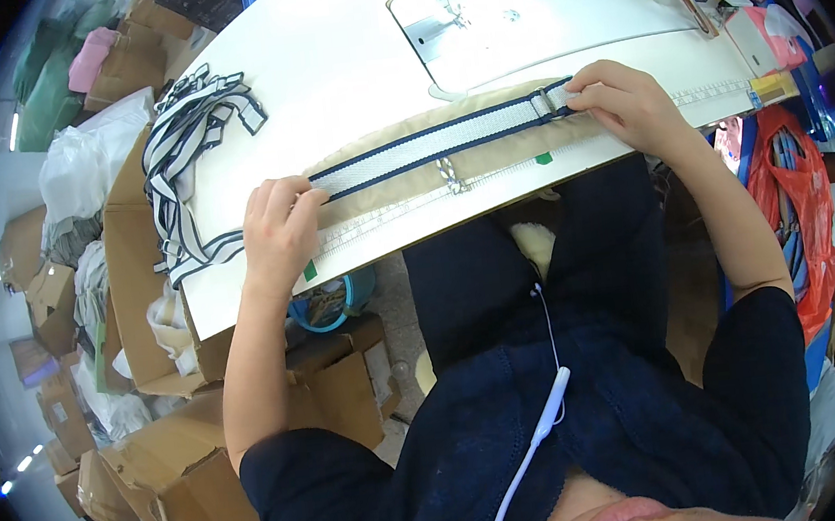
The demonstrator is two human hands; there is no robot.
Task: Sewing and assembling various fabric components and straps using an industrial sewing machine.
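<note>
A white webbing strap with navy edges is stretched across a beige fabric panel on the white table. My left hand pinches the strap at the panel's left end. At the other end my right hand grips it with thumb and fingers, just right of a metal buckle. The strap runs on leftward past my left hand into a heap of the same striped webbing. A small metal clasp lies against the panel's near edge.
A sewing machine stands at the back of the table. Along the near edge runs a measuring tape. Cardboard boxes crowd the left side. A red plastic bag hangs at the right, and tweezers lie at the back right.
</note>
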